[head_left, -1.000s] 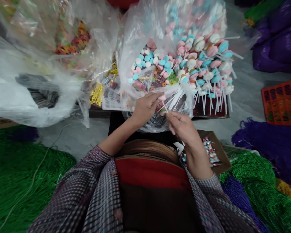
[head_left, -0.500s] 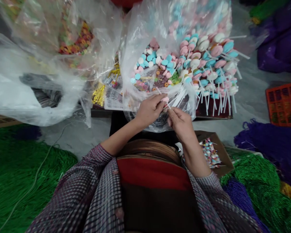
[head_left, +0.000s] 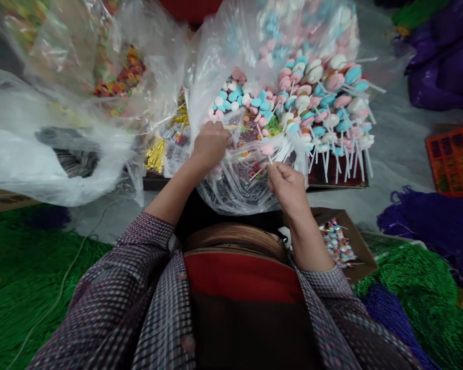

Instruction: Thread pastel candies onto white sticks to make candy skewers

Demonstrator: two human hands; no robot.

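Observation:
My right hand (head_left: 287, 186) is closed in a pinch on the white stick of a lollipop-like piece, whose pink disc (head_left: 267, 149) sits at the top above my fingers. Farther left, my left hand (head_left: 211, 143) reaches over the clear plastic bag (head_left: 231, 198), beside loose pink, blue and white candy-like discs (head_left: 231, 97). Its fingertips point down and away, so what they touch is hidden. Small coloured rings (head_left: 272, 126) and white sticks (head_left: 283, 149) lie in the bag between my hands.
Stacked disc pieces on sticks (head_left: 332, 113) fill the table's right side. Bags with coloured rings (head_left: 127, 72) and gold ties (head_left: 154, 156) are on the left. A cardboard box (head_left: 360, 252) of wrapped pieces stands at lower right, near an orange crate (head_left: 453, 159) and green strands (head_left: 412, 282).
My left hand has left the pink disc piece and moved left and forward to the loose discs. My right hand stays in nearly the same place, holding the stick.

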